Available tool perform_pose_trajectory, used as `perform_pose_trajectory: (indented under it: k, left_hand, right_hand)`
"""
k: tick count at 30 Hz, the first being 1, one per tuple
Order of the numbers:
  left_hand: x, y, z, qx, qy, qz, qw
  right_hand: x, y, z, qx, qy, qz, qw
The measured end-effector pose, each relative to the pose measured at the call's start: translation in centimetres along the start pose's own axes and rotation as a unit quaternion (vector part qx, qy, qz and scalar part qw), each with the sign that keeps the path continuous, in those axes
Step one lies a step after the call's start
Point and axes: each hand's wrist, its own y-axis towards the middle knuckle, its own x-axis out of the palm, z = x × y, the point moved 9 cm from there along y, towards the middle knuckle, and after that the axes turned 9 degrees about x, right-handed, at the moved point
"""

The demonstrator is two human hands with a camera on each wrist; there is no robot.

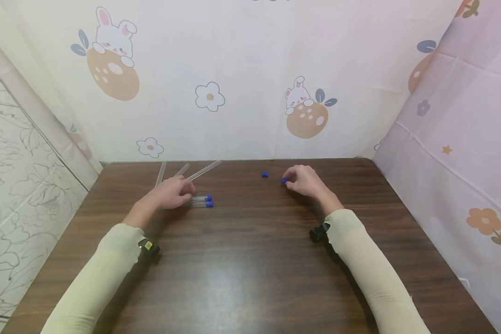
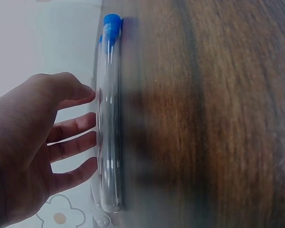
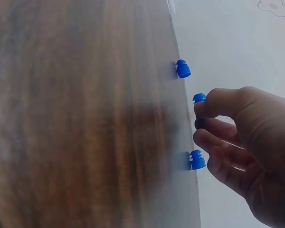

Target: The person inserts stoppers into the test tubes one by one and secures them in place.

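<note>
Two clear test tubes with blue stoppers (image 1: 209,204) lie side by side on the table, stoppers toward the right. My left hand (image 1: 172,192) is at their left part, its fingers spread and loosely bent. In the left wrist view, the fingertips come right up to the nearer test tube (image 2: 110,128). My right hand (image 1: 305,180) pinches a blue stopper (image 3: 199,98) between thumb and forefinger, close over the table. Two more blue stoppers stand near that hand: one (image 3: 183,69) to its left, and another (image 3: 197,159) by the lower fingers, hidden by the hand in the head view.
Behind my left hand lie three clear tubes without stoppers: one at the left (image 1: 160,174), a middle one (image 1: 183,170) and a slanted one (image 1: 205,170) reaching the back edge. A patterned curtain (image 1: 250,116) hangs behind the brown wooden table (image 1: 242,260).
</note>
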Motion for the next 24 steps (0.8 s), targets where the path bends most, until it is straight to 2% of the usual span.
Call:
perform_pose_trajectory:
  k: [9,18,24]
  left_hand:
    - [-0.9,0.3,0.0,0.006,0.0,0.014,0.9999]
    - [-1.8,0.2,-0.1,-0.019,-0.016,0.017,0.9996]
    - [-2.4,0.3,-0.5,-0.023,-0.003,0.02,0.9995]
  right_hand:
    - [-0.9,-0.1,-0.3,0.004,0.019,0.016,1.0]
    - [-2.3,-0.1,-1.1,-0.017,0.023,0.033,0.999]
    - [-2.7,0.1,-1.3,-0.021,0.048,0.031,0.998]
